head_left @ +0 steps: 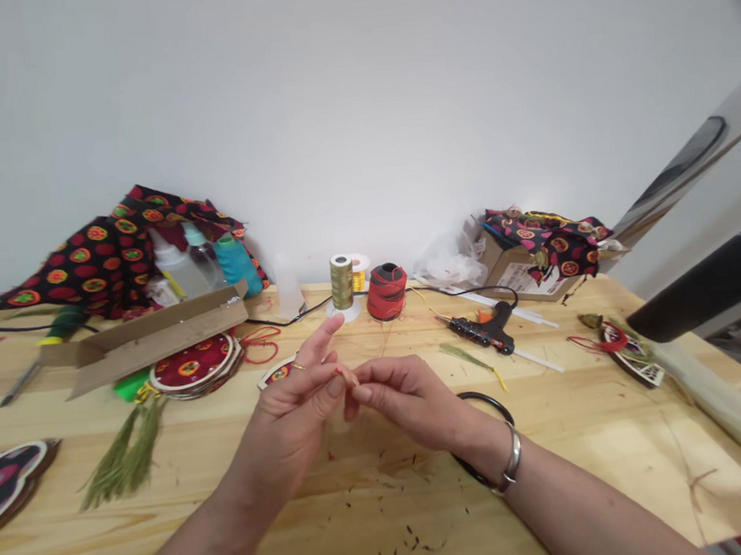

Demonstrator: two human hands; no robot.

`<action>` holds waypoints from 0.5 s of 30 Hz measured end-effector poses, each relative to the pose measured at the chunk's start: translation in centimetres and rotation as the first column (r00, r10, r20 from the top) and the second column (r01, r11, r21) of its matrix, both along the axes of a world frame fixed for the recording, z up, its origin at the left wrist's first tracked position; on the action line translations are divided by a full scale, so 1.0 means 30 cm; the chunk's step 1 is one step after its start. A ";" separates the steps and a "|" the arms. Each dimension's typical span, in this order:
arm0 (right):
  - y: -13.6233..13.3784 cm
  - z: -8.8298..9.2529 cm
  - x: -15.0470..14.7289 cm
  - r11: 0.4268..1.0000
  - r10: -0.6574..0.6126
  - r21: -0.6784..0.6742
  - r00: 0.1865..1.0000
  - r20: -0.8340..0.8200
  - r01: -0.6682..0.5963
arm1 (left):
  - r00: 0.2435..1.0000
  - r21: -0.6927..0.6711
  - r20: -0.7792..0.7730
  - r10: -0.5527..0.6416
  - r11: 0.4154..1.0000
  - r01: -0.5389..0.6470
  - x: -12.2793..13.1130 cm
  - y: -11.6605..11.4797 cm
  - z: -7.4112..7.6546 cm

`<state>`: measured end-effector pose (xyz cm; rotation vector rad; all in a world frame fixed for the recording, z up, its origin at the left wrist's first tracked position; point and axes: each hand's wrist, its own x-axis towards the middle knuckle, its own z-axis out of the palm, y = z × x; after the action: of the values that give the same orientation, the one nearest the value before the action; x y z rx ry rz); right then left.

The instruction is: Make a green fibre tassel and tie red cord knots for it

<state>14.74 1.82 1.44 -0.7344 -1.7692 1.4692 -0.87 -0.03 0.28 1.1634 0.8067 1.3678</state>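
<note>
My left hand (300, 403) and my right hand (409, 398) meet above the middle of the table, fingertips touching. Thumb and index finger of the left are pinched together, its other fingers raised; one wears a ring. A tiny bit of red thread (339, 371) shows at these fingertips; the rest of it is hidden. The right hand's thumb and fingers are pinched at the same spot. Behind the hands lies a patterned fabric-covered piece (279, 374), partly covered by the left hand. Under the right wrist are black scissor-like handle loops (488, 398).
Beyond the hands stand a red thread spool (387, 291) and an olive thread spool (342, 282). A black glue gun (487, 330) lies to the right. On the left are a cardboard tray (157, 337), round fabric pieces (191, 366) and a green tassel (127, 450). Dark scraps dot the front.
</note>
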 end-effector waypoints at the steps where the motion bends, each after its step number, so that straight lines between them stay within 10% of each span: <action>1: 0.005 -0.003 0.003 1.000 -0.016 -0.024 1.000 0.009 0.016 | 1.000 -0.005 0.014 -0.004 1.000 0.004 0.001 0.001 0.001; 15: 0.079 -0.007 0.061 0.977 -0.177 -0.096 0.975 0.133 0.190 | 0.896 -0.096 0.443 -0.016 0.993 0.065 -0.042 0.039 0.033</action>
<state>16.56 4.18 1.22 -1.0368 -1.6713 1.4285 -2.12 1.13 1.27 0.7358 0.5162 1.4609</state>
